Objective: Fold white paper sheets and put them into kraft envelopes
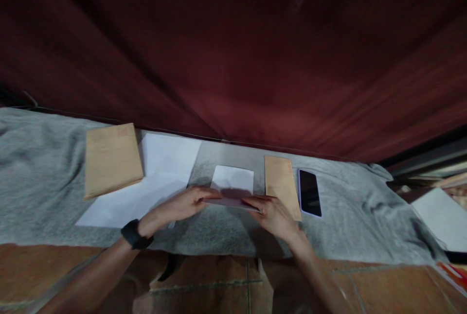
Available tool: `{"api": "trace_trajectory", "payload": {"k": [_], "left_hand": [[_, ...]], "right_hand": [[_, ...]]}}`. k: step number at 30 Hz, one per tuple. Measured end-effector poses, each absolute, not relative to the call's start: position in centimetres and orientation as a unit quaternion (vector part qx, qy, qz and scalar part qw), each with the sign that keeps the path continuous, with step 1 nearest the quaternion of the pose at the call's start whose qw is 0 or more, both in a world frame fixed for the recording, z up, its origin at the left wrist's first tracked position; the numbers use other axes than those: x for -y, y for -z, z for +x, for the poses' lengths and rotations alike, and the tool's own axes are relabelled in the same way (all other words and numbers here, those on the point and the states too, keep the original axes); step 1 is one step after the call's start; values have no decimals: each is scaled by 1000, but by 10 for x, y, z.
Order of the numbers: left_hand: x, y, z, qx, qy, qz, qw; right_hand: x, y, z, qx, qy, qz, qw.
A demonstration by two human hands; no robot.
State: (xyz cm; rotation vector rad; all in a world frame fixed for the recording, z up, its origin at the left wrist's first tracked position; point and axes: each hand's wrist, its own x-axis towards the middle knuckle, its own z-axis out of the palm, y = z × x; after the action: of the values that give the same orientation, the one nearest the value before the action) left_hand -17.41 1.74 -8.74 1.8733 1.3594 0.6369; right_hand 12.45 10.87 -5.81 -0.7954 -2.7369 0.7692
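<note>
A dark red drape (233, 61) spreads beyond the held paper (231, 199), its lower edge meeting the surface. Beneath the held paper, a wrinkled grey cloth (350, 212) stretches well out to left and right, with the drape bounding it on the far side and its own edge near on the person's side, so the room for moving is wider sideways than front to back. Terracotta floor tiles (204, 280) begin on the person's side of the held paper. To its left lies large white paper (168, 153), partly under a stack of brown envelopes (113, 161) farther left. To its right, a narrow brown envelope (282, 183) points away from the person, with a dark-screened phone (310, 192) just beside it, roughly parallel. The held paper itself has its long axis running left to right and one long edge toward the person. A white panel (232, 178) shows just beyond; whether the two are joined, I cannot tell. The left hand (193, 202) and right hand (272, 212) take opposite ends, their fingers (211, 193) closed narrowly on the held paper.
</note>
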Motion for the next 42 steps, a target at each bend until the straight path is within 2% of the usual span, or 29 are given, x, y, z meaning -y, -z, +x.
{"api": "trace_trajectory", "payload": {"k": [8, 13, 16, 22, 31, 37, 42], "left_hand": [[-25, 105, -179, -600, -278, 625, 416], [-28, 102, -180, -588, -293, 559, 506], [-24, 95, -183, -575, -270, 537, 554], [-21, 92, -187, -564, -236, 556, 563], [-37, 101, -167, -646, -305, 508, 480], [-40, 108, -163, -685, -297, 499, 440], [-45, 104, -152, -752, -235, 512, 342]], "right_hand": [[-114, 79, 115, 826, -338, -448, 49], [-117, 79, 109, 801, -337, -495, 5], [-118, 75, 112, 790, -366, -491, -13], [-119, 75, 122, 780, -492, -384, 46], [-122, 93, 104, 781, -348, -517, 41], [-121, 86, 95, 789, -307, -532, -7], [-114, 90, 90, 813, -185, -551, -47]]}}
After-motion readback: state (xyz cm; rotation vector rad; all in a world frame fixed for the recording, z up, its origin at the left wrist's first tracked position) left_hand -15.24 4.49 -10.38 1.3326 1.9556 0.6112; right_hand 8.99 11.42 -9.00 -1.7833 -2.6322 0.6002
